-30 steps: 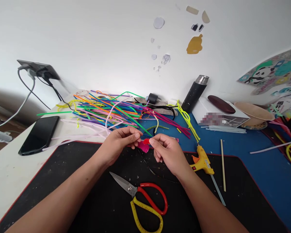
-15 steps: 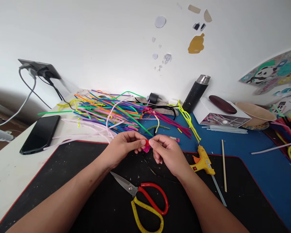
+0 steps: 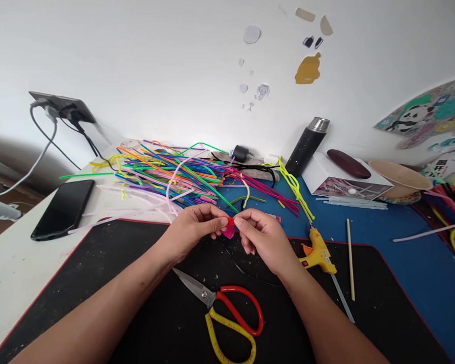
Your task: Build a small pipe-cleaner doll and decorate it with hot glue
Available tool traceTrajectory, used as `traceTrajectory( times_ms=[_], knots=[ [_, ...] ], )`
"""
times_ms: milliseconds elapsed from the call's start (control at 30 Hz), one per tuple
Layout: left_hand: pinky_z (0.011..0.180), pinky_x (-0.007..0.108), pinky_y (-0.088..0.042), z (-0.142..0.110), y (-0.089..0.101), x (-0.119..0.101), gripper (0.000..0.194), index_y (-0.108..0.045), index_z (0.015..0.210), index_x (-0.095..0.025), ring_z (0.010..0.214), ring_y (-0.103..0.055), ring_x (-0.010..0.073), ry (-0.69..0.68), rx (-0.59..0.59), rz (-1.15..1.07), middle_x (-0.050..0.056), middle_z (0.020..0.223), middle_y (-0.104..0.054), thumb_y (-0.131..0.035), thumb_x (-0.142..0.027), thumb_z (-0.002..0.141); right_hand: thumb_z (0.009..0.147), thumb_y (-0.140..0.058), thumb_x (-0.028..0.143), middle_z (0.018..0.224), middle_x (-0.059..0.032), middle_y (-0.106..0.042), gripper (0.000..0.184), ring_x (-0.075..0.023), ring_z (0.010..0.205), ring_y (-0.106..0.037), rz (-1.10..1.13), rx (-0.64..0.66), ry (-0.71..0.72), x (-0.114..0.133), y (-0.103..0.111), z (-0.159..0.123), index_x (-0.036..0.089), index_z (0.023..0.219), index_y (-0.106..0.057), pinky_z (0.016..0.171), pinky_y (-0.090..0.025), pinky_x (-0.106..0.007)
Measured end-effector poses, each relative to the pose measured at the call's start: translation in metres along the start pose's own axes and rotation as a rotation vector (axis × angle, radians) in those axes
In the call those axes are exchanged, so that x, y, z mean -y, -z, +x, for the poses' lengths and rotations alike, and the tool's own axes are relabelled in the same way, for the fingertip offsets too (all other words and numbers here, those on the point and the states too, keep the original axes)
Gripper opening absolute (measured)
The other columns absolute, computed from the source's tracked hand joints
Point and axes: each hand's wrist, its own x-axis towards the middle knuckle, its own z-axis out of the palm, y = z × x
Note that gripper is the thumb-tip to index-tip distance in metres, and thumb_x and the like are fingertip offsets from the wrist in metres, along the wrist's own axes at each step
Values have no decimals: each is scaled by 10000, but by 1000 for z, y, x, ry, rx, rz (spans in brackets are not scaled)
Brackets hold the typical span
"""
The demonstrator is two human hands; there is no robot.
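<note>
Over the black mat (image 3: pixel 151 313), my left hand (image 3: pixel 195 227) pinches the left end of a small red and magenta pipe cleaner piece (image 3: pixel 229 231) between thumb and forefinger. The thumb and forefinger of my right hand (image 3: pixel 264 238) grip its right end. The red part lies between the fingertips, and the magenta part hangs just below. Fingers hide some of it, so its full shape cannot be seen. Below the hands lie scissors (image 3: pixel 227 309) with one red and one yellow handle, blades pointing to the upper left.
A pile of coloured pipe cleaners (image 3: pixel 174 174) spreads behind my hands. To the right are a yellow glue gun (image 3: pixel 319 253) and a wooden stick (image 3: pixel 350 260). A black flask (image 3: pixel 307 146) and a white box (image 3: pixel 349 177) stand farther back. A phone (image 3: pixel 62 210) lies left.
My right hand has shifted slightly right, so a little more of the red part shows between the fingertips. Both hands keep their pinch.
</note>
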Motion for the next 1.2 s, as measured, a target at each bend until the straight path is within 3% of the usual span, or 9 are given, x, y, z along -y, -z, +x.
traceTrajectory(
  times_ms=[367, 567, 1200],
  knots=[
    [650, 273, -485, 0, -6, 11, 270, -817, 815, -150, 685, -620, 152, 11, 4, -137, 46, 740, -737, -947, -378, 751, 939, -708, 504, 531, 77, -563, 302, -105, 428, -498, 26, -19, -6, -5, -4, 0, 205, 920, -674, 438, -374, -217],
    [639, 256, -464, 0, -13, 11, 287, -826, 783, -140, 680, -626, 145, 27, -27, -254, 44, 704, -726, -990, -357, 694, 926, -735, 517, 526, 87, -539, 319, -101, 424, -487, 108, -27, -5, -7, -5, 0, 210, 894, -655, 421, -362, -211],
    [631, 267, -466, -1, -19, 14, 296, -826, 770, -130, 647, -597, 135, 29, -57, -369, 42, 689, -706, -1000, -353, 680, 902, -776, 567, 522, 96, -507, 382, -101, 411, -469, 203, -40, 21, -5, -12, -2, 229, 853, -606, 411, -347, -219]
  ],
)
